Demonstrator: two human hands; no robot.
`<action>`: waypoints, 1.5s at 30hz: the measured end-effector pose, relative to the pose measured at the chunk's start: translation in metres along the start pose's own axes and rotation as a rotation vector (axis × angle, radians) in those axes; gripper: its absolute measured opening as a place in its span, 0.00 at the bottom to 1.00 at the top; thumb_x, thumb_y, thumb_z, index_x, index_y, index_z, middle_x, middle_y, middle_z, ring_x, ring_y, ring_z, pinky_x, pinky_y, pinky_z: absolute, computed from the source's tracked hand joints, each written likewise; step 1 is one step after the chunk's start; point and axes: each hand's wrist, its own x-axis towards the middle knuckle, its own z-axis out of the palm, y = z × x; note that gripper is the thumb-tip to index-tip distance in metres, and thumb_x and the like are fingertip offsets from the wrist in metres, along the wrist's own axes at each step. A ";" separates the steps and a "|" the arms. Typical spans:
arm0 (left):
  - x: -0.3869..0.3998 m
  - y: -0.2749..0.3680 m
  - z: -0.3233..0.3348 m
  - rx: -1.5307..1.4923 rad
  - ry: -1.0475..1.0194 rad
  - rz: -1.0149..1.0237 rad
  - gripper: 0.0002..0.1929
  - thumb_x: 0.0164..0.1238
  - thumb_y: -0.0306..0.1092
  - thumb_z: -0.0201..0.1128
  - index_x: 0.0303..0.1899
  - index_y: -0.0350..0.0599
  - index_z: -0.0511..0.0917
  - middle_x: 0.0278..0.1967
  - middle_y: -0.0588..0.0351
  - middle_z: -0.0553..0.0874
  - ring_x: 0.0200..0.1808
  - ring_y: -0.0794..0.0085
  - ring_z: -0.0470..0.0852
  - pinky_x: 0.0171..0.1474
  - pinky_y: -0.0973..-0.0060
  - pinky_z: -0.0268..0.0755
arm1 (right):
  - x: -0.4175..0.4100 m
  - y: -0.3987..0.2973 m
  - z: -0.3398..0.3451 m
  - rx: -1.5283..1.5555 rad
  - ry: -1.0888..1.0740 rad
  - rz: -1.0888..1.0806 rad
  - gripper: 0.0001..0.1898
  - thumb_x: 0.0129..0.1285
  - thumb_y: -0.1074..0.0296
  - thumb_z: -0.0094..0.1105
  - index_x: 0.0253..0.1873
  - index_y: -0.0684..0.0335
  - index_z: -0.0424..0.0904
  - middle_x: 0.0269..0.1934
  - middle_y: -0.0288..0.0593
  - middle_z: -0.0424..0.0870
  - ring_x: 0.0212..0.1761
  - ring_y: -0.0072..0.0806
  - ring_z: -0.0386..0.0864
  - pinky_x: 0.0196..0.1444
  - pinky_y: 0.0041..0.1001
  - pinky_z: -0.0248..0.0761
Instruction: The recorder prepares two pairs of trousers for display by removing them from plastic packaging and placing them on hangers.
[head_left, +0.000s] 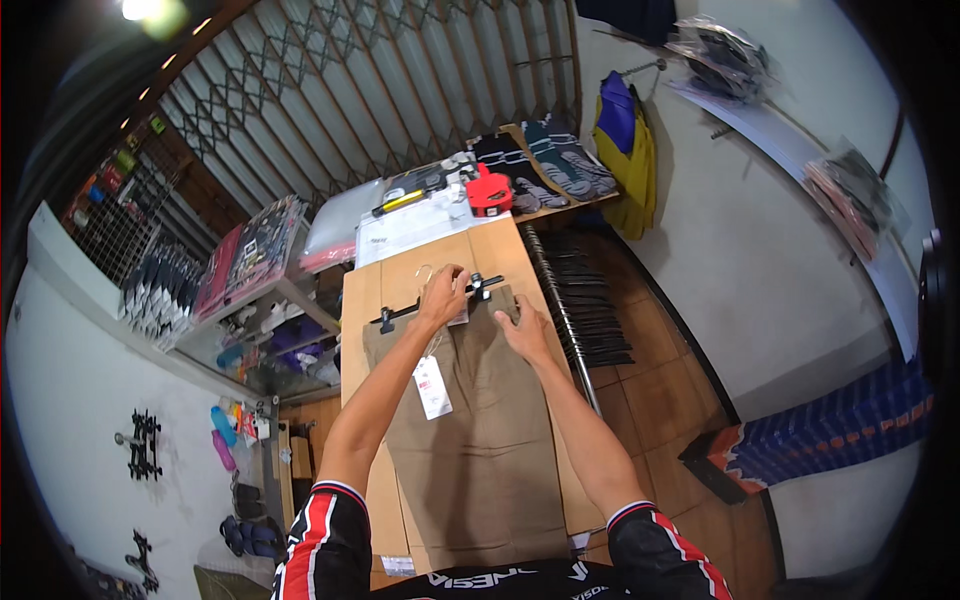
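Note:
Brown trousers (480, 420) lie flat before me, their waist end away from me. Across that end is a black clip hanger (409, 309) with a thin metal hook (424, 273); its left clip (386, 321) and right clip (478, 285) sit at the waistband. My left hand (444, 297) is over the middle of the hanger bar, fingers bent near the right clip; whether it grips the bar is hidden. At the right edge of the waist, my right hand (526, 330) rests against the cloth, thumb and forefinger apart. A white hang tag (433, 388) lies on the trousers.
Cardboard (360, 289) covers the table. Beyond it are a red tape dispenser (489, 192), a yellow-and-black cutter (399, 202), paper and socks (570, 161). A metal rail with black hangers (581, 300) runs along the right. A glass case (277, 345) stands left.

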 end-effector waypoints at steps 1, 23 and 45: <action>0.011 0.000 0.007 0.001 -0.009 0.013 0.19 0.73 0.45 0.54 0.47 0.37 0.81 0.45 0.39 0.85 0.51 0.44 0.81 0.57 0.52 0.69 | 0.000 -0.001 0.001 0.013 -0.001 0.011 0.25 0.59 0.55 0.67 0.56 0.61 0.72 0.44 0.57 0.83 0.51 0.54 0.78 0.59 0.50 0.60; 0.090 -0.036 0.045 0.120 -0.020 -0.396 0.34 0.74 0.54 0.42 0.35 0.23 0.82 0.39 0.18 0.80 0.49 0.30 0.80 0.58 0.50 0.68 | -0.003 0.001 0.008 0.009 0.137 -0.064 0.24 0.65 0.46 0.60 0.36 0.67 0.74 0.25 0.53 0.77 0.33 0.52 0.77 0.48 0.44 0.63; -0.043 -0.028 -0.008 0.255 0.383 -0.344 0.24 0.71 0.47 0.55 0.59 0.38 0.71 0.53 0.37 0.80 0.57 0.49 0.77 0.63 0.51 0.61 | 0.003 0.000 0.002 0.013 0.113 -0.034 0.21 0.65 0.50 0.62 0.36 0.67 0.75 0.29 0.54 0.80 0.35 0.50 0.79 0.47 0.43 0.65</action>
